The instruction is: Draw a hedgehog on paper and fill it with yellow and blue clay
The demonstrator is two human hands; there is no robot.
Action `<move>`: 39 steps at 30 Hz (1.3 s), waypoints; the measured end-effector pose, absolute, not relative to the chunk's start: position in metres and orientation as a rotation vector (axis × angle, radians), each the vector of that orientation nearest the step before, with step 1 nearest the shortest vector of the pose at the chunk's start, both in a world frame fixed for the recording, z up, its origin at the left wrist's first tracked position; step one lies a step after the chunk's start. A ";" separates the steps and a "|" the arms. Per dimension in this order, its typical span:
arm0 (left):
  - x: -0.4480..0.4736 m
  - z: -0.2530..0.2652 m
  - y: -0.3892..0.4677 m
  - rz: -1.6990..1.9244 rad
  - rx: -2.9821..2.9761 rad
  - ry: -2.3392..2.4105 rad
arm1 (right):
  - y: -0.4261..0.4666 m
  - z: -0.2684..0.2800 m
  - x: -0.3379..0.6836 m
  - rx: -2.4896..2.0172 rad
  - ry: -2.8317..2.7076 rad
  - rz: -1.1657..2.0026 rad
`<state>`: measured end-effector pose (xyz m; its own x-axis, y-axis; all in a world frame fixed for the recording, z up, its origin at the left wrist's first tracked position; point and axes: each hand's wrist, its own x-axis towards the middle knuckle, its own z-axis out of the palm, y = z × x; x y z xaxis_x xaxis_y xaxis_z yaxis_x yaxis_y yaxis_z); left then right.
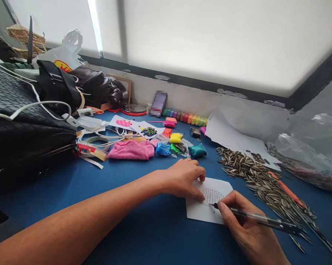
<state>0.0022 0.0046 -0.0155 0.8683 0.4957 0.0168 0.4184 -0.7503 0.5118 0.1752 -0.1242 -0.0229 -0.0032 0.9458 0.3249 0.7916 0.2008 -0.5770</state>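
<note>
A small white sheet of paper lies on the blue table, bearing a rounded outline filled with rows of small ink marks. My right hand grips a black pen, its tip touching the paper at the lower edge of the drawing. My left hand rests at the sheet's upper left, thumb on the paper and apart from the bent fingers; it holds nothing. Right of the sheet spreads a pile of striped sunflower seeds.
Beyond my hands lie a pink cloth, bags of coloured clay and a tape roll. White sheets stand at the back right beside a clear plastic bag. An orange-handled tool crosses the seeds. A black bag fills the left.
</note>
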 end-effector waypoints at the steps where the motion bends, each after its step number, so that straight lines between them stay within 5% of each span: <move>1: 0.002 -0.015 0.004 0.211 2.532 0.662 | -0.124 -0.023 0.174 -1.614 -1.813 0.298; 39: 0.003 -0.009 0.001 0.171 2.537 0.697 | -0.127 -0.030 0.189 -1.682 -1.830 0.220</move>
